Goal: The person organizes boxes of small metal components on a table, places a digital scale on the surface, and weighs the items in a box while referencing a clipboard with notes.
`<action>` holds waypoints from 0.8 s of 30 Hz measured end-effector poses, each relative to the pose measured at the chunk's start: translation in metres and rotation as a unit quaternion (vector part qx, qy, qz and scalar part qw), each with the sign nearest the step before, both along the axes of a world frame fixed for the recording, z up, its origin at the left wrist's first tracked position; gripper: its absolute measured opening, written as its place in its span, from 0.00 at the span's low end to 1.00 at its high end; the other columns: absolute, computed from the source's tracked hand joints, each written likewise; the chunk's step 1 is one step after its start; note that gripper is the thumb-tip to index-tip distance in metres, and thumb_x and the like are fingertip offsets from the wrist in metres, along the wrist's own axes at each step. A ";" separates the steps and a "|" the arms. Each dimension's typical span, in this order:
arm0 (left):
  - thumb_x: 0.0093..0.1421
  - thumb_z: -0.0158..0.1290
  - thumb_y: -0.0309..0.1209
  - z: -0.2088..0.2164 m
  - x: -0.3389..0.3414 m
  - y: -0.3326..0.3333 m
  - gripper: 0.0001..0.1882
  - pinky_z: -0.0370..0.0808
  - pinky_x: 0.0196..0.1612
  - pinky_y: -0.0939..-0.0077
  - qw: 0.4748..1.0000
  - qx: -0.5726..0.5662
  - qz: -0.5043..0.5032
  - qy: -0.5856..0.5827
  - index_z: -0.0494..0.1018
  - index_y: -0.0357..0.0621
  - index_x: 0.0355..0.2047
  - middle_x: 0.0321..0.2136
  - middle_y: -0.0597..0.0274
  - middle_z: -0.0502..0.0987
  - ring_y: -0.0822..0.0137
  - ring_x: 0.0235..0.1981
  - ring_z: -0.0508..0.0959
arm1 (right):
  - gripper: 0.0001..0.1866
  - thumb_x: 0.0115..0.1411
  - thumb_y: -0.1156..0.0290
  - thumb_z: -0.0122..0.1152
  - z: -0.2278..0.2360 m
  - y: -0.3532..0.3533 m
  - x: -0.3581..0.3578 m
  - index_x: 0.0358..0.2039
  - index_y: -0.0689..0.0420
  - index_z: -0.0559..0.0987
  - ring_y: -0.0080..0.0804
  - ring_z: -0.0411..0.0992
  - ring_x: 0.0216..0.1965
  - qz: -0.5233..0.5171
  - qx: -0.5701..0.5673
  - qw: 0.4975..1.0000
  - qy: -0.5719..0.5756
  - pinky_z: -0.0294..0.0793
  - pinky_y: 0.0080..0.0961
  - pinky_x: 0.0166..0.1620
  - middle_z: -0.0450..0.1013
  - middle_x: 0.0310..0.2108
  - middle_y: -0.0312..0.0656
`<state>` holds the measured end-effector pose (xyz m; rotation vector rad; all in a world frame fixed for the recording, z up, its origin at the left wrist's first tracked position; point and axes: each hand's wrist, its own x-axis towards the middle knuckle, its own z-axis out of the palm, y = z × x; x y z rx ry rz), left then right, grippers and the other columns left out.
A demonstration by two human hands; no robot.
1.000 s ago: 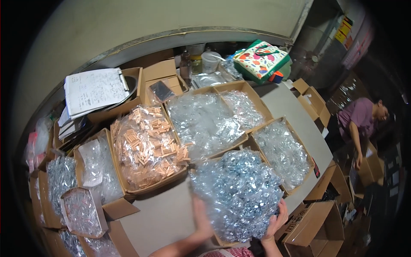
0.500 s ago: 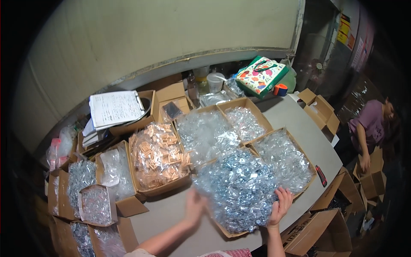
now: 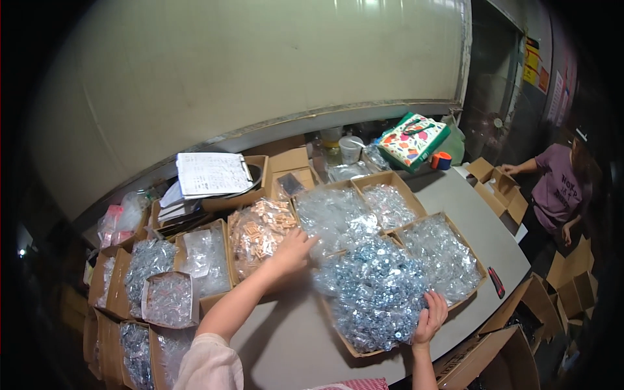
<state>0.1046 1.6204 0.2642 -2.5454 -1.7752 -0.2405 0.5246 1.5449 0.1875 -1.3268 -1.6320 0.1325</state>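
A cardboard box heaped with clear bags of small round silvery-blue metal pieces [image 3: 374, 296] stands in front of me. My right hand [image 3: 429, 318] is at its right side, fingers bent around the edge and thumb against the bags. My left hand [image 3: 294, 252] reaches across to the far left of that heap, fingers stretched toward a box of clear plastic bags [image 3: 335, 218]. Its fingertips are close to the plastic; whether they touch it cannot be made out. Below and left of this hand lies a box of bagged copper-coloured pieces [image 3: 260, 231].
Bagged silvery parts fill a box [image 3: 442, 253] at right and a smaller one [image 3: 388, 205] behind. Several cartons with bags [image 3: 170, 299] crowd the left. A red cutter [image 3: 496, 282] lies near the table's right edge. A co-worker in a purple shirt [image 3: 562, 188] stands beyond open cartons.
My left hand has moved up and away from the left side of the heaped box toward the clear bags. My right hand stays at the box. The whole view has shifted slightly.
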 end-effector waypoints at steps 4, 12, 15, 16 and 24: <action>0.44 0.53 0.20 0.068 -0.046 -0.013 0.38 0.66 0.55 0.55 0.961 0.271 0.059 0.005 0.65 0.43 0.60 0.46 0.51 0.72 0.48 0.53 0.67 | 0.22 0.59 0.67 0.43 0.006 -0.002 -0.002 0.49 0.61 0.78 0.52 0.61 0.60 -0.007 0.002 1.000 0.000 0.51 0.48 0.66 0.71 0.55 0.47; 0.55 0.57 0.47 0.028 -0.089 -0.031 0.49 0.39 0.68 0.42 0.953 0.026 0.297 -0.056 0.46 0.41 0.70 0.71 0.46 0.46 0.47 0.72 0.42 | 0.22 0.61 0.64 0.43 0.001 -0.001 0.002 0.49 0.62 0.78 0.51 0.62 0.60 -0.010 0.013 1.000 0.008 0.52 0.46 0.65 0.72 0.55 0.47; 0.58 0.57 0.50 -0.005 -0.111 -0.062 0.44 0.41 0.69 0.42 0.927 0.131 0.293 -0.196 0.55 0.41 0.68 0.69 0.44 0.53 0.49 0.71 0.48 | 0.22 0.62 0.64 0.43 -0.003 0.004 -0.007 0.49 0.62 0.78 0.51 0.62 0.60 0.005 0.039 0.999 0.003 0.52 0.46 0.65 0.72 0.55 0.48; 0.57 0.57 0.47 0.006 -0.100 -0.067 0.39 0.45 0.69 0.48 0.899 0.160 0.254 -0.319 0.60 0.40 0.65 0.66 0.45 0.58 0.50 0.70 0.53 | 0.22 0.62 0.64 0.43 -0.001 0.001 -0.006 0.49 0.62 0.78 0.51 0.63 0.59 0.006 0.037 0.999 -0.004 0.53 0.46 0.65 0.72 0.55 0.48; 0.55 0.55 0.41 0.230 0.052 -0.238 0.22 0.52 0.69 0.54 0.822 0.364 -0.069 -0.433 0.73 0.47 0.49 0.61 0.48 0.65 0.54 0.65 0.62 | 0.19 0.59 0.71 0.47 0.006 -0.009 0.018 0.48 0.61 0.78 0.52 0.61 0.61 -0.012 0.006 1.000 -0.017 0.53 0.46 0.65 0.69 0.56 0.50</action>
